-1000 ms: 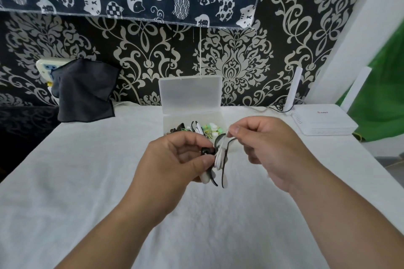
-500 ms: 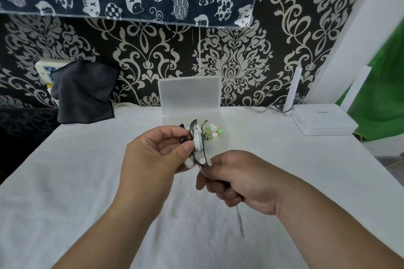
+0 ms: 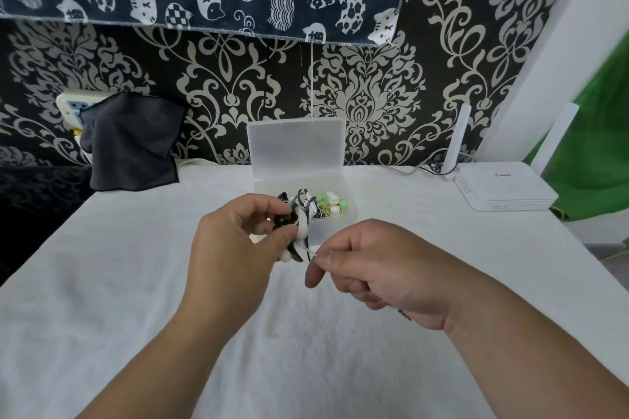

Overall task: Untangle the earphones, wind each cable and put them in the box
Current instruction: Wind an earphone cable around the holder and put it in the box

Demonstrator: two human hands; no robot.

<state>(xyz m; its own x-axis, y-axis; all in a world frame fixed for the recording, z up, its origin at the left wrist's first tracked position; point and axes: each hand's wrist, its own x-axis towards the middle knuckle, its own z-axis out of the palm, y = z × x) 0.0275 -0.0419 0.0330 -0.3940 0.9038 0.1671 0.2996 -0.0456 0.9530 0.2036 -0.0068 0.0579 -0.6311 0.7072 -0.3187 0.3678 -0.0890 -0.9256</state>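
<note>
Above the white counter (image 3: 136,299), just in front of the open box (image 3: 295,146), the left hand (image 3: 235,248) gripped a wound bundle of black-and-white earphones (image 3: 300,231), its fingers (image 3: 260,206) curled round it. The right hand (image 3: 377,269), just beside, pinched the loose white cable end (image 3: 310,251) between thumb and forefinger. Green earphones (image 3: 332,208) lay inside the box. A router (image 3: 503,187) sat far right, a dark cloth (image 3: 132,143) far left

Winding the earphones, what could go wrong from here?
Left hand pinches the earphone bundle at one edge; loops could slip off. Right hand holds only the white cable end; losing it may undo the last turn. Green earphones in the clear box might snag the bundle going in.
</note>
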